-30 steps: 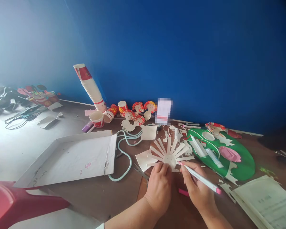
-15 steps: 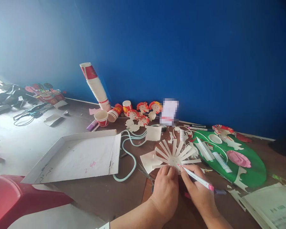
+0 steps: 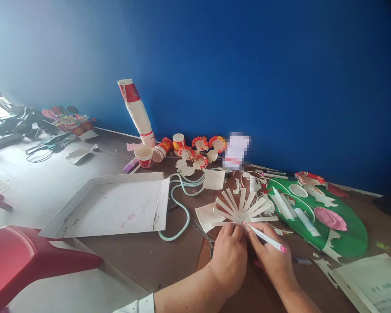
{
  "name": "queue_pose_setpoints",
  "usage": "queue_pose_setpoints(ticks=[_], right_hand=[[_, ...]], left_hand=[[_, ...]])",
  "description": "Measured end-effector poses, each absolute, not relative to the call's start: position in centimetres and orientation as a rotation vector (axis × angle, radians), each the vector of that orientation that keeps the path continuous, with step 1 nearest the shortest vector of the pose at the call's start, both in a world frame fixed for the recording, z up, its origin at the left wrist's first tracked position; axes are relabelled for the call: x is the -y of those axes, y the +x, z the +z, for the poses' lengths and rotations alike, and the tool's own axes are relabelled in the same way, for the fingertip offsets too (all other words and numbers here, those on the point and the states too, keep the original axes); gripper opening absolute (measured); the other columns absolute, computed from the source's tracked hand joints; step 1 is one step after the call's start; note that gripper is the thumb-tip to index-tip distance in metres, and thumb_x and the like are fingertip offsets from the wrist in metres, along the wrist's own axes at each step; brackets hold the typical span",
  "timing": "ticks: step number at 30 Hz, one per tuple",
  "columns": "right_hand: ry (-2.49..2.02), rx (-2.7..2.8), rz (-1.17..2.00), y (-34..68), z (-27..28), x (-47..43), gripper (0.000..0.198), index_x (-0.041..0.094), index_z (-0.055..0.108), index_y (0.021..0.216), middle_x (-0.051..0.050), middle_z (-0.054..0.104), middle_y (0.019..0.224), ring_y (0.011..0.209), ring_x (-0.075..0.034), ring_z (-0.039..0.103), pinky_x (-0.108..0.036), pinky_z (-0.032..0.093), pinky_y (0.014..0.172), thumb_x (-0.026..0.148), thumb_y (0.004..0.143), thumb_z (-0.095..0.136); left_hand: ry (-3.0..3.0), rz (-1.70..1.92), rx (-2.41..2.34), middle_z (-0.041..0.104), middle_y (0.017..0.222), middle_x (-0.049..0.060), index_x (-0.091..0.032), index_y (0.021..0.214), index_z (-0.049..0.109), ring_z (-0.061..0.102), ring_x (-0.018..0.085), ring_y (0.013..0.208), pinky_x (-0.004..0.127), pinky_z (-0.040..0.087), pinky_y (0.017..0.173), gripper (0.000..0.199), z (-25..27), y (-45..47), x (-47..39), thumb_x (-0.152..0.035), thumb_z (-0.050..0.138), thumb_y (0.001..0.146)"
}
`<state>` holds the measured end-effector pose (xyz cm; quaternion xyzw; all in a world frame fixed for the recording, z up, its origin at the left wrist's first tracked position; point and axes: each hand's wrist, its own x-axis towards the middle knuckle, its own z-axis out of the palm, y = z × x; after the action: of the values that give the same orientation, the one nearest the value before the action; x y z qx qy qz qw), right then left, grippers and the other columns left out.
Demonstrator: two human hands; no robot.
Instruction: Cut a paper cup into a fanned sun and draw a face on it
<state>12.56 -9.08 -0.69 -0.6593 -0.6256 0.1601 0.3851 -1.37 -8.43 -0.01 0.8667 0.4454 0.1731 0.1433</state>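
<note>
A pale paper disc [image 3: 241, 216], faintly marked, its long strips [image 3: 242, 200] fanned out, lies just past the left hand [image 3: 230, 256], whose hold I can't make out; the right hand [image 3: 273, 257] grips a white-and-pink marker [image 3: 263, 236].

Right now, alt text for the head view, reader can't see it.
A person's right hand holds a pink-ended marker, its tip at a fan-shaped white paper cutout; the left hand is at the cutout's lower edge. Scissors lie to the left, and a tall stack of cups stands before a blue wall.
</note>
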Motion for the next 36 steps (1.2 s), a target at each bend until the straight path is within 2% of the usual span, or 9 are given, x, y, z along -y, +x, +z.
queue_pose_setpoints(ticks=[11,19,24,29,36], right_hand=[[-1.724,1.564,0.386,12.48,-0.79,9.05,0.027,0.023,0.066,0.087,-0.003,0.072,0.080,0.066,-0.017,0.067,-0.024,0.052,0.062,0.047,0.086,0.054],[-1.724,1.589,0.383,12.57,-0.79,8.98,0.027,0.023,0.065,0.087,-0.004,0.073,0.082,0.070,-0.018,0.068,-0.025,0.052,0.063,0.047,0.086,0.053],[-1.756,1.570,0.401,12.47,-0.72,8.94,0.028,0.023,0.065,0.086,-0.003,0.072,0.079,0.063,-0.017,0.066,-0.024,0.051,0.056,0.049,0.085,0.054],[-1.748,1.565,0.423,12.35,-0.57,9.04,0.027,0.023,0.065,0.086,-0.003,0.072,0.076,0.064,-0.018,0.067,-0.026,0.053,0.062,0.048,0.085,0.054],[-1.773,1.568,0.424,12.23,-0.48,8.90,0.030,0.023,0.065,0.084,-0.002,0.071,0.073,0.059,-0.016,0.065,-0.025,0.052,0.058,0.051,0.084,0.053]], left_hand=[[2.520,0.490,-1.290,0.057,0.098,0.008,-0.010,0.102,0.063,0.048,0.022,0.092,0.035,0.046,0.090,0.023,0.13,-1.38,8.45,-0.014,0.051,0.083],[2.550,0.518,-1.296,0.057,0.097,0.008,-0.010,0.101,0.063,0.047,0.021,0.091,0.034,0.045,0.090,0.022,0.02,-1.50,8.48,-0.016,0.052,0.083],[2.529,0.510,-1.314,0.056,0.095,0.007,-0.010,0.097,0.063,0.047,0.021,0.090,0.033,0.046,0.088,0.019,0.03,-1.45,8.64,-0.016,0.051,0.084],[2.536,0.510,-1.284,0.056,0.095,0.007,-0.011,0.095,0.064,0.047,0.021,0.090,0.034,0.046,0.088,0.017,0.09,-1.51,8.60,-0.017,0.054,0.082],[2.558,0.521,-1.284,0.056,0.094,0.007,-0.010,0.094,0.064,0.046,0.021,0.090,0.034,0.046,0.087,0.017,-0.13,-1.46,8.53,-0.017,0.054,0.082]])
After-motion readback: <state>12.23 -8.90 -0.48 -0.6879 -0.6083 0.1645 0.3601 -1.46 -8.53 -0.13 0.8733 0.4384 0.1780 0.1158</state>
